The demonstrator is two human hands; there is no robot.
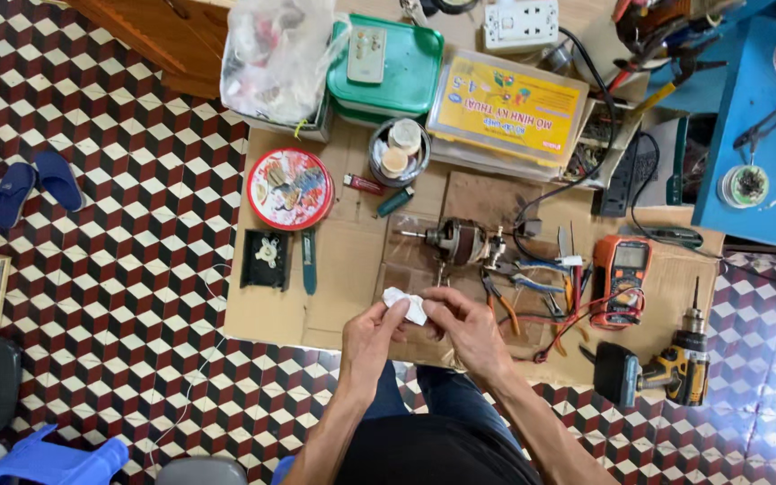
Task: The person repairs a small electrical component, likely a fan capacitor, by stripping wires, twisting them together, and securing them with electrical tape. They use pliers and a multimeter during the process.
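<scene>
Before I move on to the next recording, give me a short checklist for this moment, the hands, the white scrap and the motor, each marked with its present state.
1. Both hands in view: ok, left hand and right hand meet over the cardboard sheet.
2. White scrap pinched between the fingers of both hands: ok.
3. Motor lies apart from the hands: ok.
4. Pliers beside the right hand, untouched: ok.
5. What the scrap is made of: cannot tell.

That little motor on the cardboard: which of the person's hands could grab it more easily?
Probably the right hand: it lies nearer the motor. The left hand sits further left, and both pinch the white tissue.
</scene>
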